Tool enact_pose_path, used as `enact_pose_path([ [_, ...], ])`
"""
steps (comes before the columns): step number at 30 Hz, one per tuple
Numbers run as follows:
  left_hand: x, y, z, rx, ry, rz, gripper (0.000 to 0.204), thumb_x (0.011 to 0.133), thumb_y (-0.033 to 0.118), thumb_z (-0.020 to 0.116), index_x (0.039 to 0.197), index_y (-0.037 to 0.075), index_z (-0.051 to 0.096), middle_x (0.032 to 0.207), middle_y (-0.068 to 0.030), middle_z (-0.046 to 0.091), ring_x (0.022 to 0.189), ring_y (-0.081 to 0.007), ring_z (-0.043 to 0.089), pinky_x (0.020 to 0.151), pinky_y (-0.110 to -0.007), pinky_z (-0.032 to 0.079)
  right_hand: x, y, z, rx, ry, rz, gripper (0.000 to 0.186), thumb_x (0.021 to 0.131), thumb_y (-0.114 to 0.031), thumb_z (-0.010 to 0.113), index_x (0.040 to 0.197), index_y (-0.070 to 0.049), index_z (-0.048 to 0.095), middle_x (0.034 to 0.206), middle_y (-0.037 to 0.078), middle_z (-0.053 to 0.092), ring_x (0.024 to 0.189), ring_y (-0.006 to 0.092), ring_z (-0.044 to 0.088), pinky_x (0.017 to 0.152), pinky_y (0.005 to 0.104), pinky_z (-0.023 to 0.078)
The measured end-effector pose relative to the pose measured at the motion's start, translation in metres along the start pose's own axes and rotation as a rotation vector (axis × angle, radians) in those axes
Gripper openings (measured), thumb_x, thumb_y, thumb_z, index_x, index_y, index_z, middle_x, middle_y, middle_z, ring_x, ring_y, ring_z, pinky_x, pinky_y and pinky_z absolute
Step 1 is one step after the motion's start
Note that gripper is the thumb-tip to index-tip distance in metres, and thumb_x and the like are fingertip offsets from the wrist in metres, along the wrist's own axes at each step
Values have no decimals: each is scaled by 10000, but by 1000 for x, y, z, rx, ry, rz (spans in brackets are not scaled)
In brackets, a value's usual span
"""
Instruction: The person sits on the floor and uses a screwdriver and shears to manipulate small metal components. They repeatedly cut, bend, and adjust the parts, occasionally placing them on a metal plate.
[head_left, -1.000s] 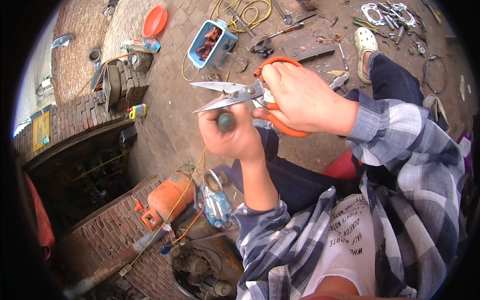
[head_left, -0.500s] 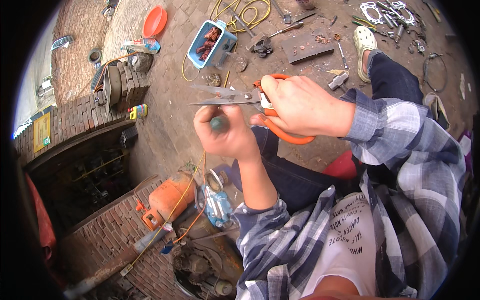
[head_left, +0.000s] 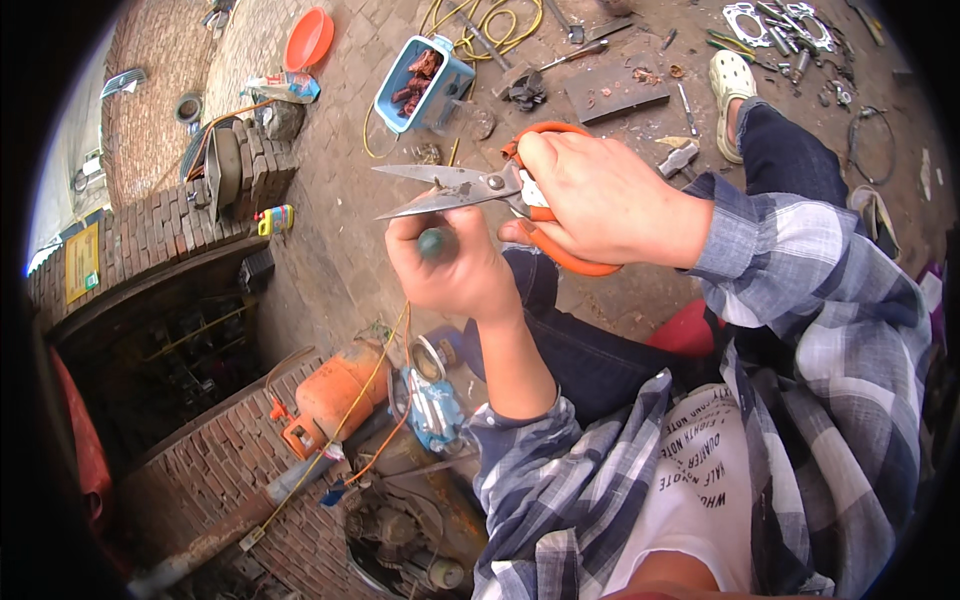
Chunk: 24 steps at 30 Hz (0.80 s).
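My right hand (head_left: pixel 610 200) grips a pair of scissors (head_left: pixel 495 182) by the orange loop handles. The grey, dark-stained blades point left and stand apart. My left hand (head_left: pixel 455 265) is closed in a fist just under the lower blade, its knuckles against or very near the metal. From the fist shows the rounded green end (head_left: pixel 431 243) of something like a tool handle; its remainder is hidden in the fingers. A small dark tip (head_left: pixel 437 183) shows between the blades above the fist; I cannot tell what it belongs to.
A blue bin (head_left: pixel 407 112) with reddish-brown scraps stands ahead, beside a yellow hose (head_left: pixel 520 40). A flat metal block (head_left: pixel 615 97), a hammer (head_left: pixel 677 158) and metal parts (head_left: pixel 800 65) lie right of it. An orange gas cylinder (head_left: pixel 343 388) sits on brickwork beside a dark pit (head_left: pixel 190 350).
The scissor blades have spread wider, and the handles have shifted slightly upward in my right hand. My left fist keeps nearly the same place.
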<state>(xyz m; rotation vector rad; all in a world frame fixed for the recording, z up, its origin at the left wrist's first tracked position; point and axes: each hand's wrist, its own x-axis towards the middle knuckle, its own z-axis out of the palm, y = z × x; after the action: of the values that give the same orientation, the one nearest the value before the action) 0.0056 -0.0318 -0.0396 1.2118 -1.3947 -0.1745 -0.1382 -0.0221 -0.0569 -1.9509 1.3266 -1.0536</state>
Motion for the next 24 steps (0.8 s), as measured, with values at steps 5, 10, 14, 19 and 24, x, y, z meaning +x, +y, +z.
enact_pose_path([
  [5,3,-2,-2,34,-27,-2,77,815,-7,633,851,-37,571,801,-28,603,696,-92,521,641,-240,456,1,-1,0,-7,-41,19,588,820,-480,672,968,40,438,825,227,608,811,407,622,646,457,505],
  [10,1,-4,-3,-28,-41,-58,80,821,-2,612,871,-42,562,813,-30,585,696,-92,512,642,-244,455,-1,-3,1,19,-119,70,580,822,-474,676,927,47,443,680,222,592,645,429,610,551,467,489],
  [14,2,-10,-4,21,-36,19,89,824,-2,616,882,-41,561,815,-35,582,702,-98,519,650,-243,459,-2,-3,-1,23,-115,49,571,828,-475,671,897,46,448,638,223,580,593,442,592,523,478,475],
  [19,2,-13,-5,50,-7,37,103,835,9,639,885,-38,563,819,-42,587,712,-101,526,652,-243,463,-2,-3,-5,-14,-143,41,643,843,-561,606,867,73,500,618,227,602,607,405,638,556,448,518],
  [24,2,-6,-3,-106,-51,-57,101,862,6,637,925,-38,573,813,-69,606,690,-105,548,616,-230,460,3,-6,-13,170,-232,149,649,848,-591,592,895,51,512,747,233,619,710,391,641,632,445,500],
])
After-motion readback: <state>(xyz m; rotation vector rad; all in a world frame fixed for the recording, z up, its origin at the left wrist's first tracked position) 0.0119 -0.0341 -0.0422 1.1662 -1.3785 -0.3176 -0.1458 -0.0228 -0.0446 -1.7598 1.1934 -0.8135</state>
